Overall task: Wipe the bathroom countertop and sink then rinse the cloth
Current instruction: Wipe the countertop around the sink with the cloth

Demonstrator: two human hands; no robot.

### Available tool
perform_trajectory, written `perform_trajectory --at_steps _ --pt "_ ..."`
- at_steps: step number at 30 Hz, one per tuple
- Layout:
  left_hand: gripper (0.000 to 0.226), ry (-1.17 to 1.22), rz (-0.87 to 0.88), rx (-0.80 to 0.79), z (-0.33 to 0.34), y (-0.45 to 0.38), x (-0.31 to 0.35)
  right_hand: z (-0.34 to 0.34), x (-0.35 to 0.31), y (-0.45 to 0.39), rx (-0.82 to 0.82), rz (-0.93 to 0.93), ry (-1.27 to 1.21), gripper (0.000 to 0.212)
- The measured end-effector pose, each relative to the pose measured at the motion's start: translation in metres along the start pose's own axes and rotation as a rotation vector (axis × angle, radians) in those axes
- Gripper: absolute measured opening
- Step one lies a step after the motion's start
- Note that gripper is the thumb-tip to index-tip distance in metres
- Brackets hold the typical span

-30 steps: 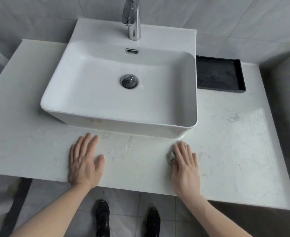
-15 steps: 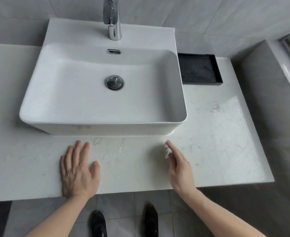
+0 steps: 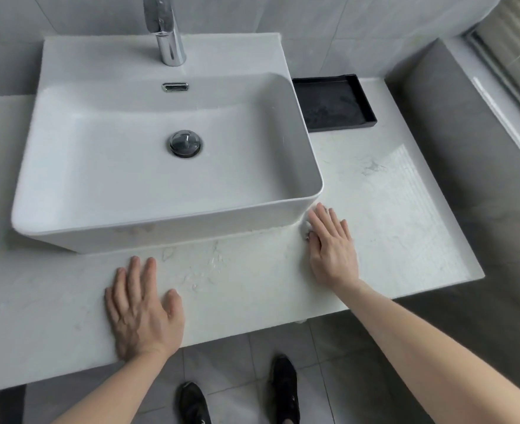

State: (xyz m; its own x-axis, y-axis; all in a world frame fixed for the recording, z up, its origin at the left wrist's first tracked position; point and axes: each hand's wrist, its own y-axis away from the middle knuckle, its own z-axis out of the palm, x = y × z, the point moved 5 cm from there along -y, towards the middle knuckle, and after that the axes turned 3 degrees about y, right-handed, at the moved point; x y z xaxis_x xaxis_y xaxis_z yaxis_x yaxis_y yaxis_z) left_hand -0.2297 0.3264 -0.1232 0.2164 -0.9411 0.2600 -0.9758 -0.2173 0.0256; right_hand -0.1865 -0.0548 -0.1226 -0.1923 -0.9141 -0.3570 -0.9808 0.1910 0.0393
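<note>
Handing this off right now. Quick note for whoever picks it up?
Left hand: flat on the countertop, holding nothing.
Right hand: flat, pressing the cloth onto the countertop beside the front right corner of the sink.
Done: wet streaks on the front strip between the hands suggest it was wiped.
Left: rest of the countertop, the sink, then rinse the cloth; no water runs from the faucet.

The right hand [image 3: 332, 249], tipped up on edge half a second ago, presses flat on the cloth [image 3: 308, 232] again. Both now sit just right of the sink's [image 3: 130, 237] front right corner, farther from the bench's [image 3: 405, 209] front edge.
</note>
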Motion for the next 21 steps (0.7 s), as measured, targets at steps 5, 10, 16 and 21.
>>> perform_trajectory --at_steps 5,10,16,21 --pt "0.075 -0.012 -0.002 -0.017 -0.001 0.001 0.001 0.016 -0.04 0.091 -0.017 -0.077 -0.046 0.057" --pt "0.075 -0.003 -0.003 -0.018 -0.004 0.0 0.001 0.046 -0.101 0.154 -0.108 -0.226 -0.114 0.053" --pt "0.074 0.006 0.0 -0.026 -0.004 0.0 0.001 0.026 -0.089 0.121 0.019 0.051 -0.372 0.055" --pt "0.073 0.008 0.004 -0.026 -0.005 0.001 0.002 -0.008 -0.049 0.057 0.146 0.339 -0.386 0.046"
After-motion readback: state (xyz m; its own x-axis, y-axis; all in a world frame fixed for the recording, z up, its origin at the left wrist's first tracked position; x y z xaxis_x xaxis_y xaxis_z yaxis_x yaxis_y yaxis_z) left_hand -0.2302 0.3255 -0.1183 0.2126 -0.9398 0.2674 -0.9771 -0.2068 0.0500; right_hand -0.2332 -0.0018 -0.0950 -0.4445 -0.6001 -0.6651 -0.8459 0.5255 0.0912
